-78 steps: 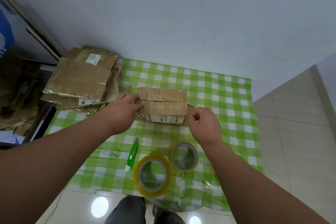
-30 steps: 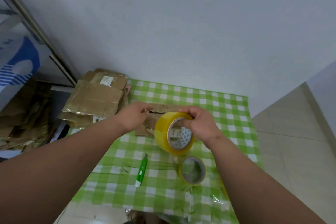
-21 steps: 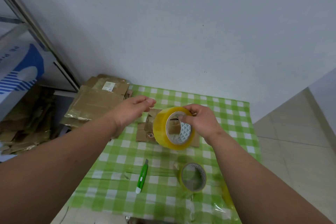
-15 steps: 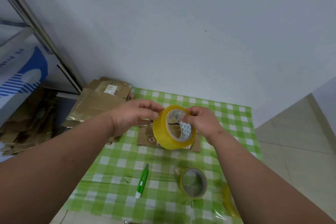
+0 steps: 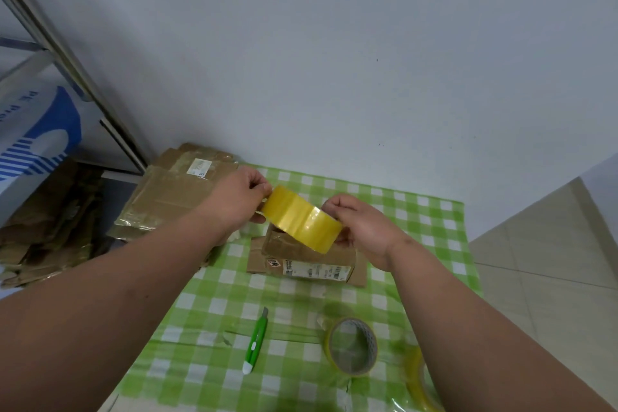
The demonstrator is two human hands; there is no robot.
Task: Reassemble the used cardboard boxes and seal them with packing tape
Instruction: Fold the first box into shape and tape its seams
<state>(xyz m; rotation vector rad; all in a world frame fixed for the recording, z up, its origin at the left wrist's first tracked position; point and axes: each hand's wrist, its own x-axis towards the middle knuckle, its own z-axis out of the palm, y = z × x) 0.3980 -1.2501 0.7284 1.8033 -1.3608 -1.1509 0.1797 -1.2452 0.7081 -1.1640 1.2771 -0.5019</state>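
Observation:
A yellow roll of packing tape (image 5: 302, 218) is held in the air above the small cardboard box (image 5: 309, 256), its outer band facing me. My right hand (image 5: 359, 226) grips the roll at its right end. My left hand (image 5: 239, 199) pinches the roll's left edge between thumb and fingers. The box stands on the green checked tablecloth (image 5: 418, 221), its white label toward me, its top partly hidden behind the roll.
Flattened cardboard boxes (image 5: 177, 196) are stacked at the table's back left. A green utility knife (image 5: 255, 341) and a thinner tape roll (image 5: 351, 346) lie near the front edge; another yellow roll (image 5: 419, 381) peeks out beside my right forearm. Metal shelving (image 5: 67, 77) stands at left.
The roll has turned so its outer band faces me instead of its core opening. My left hand has closed onto the roll's left edge. Earlier, my right hand lifted the roll off the table.

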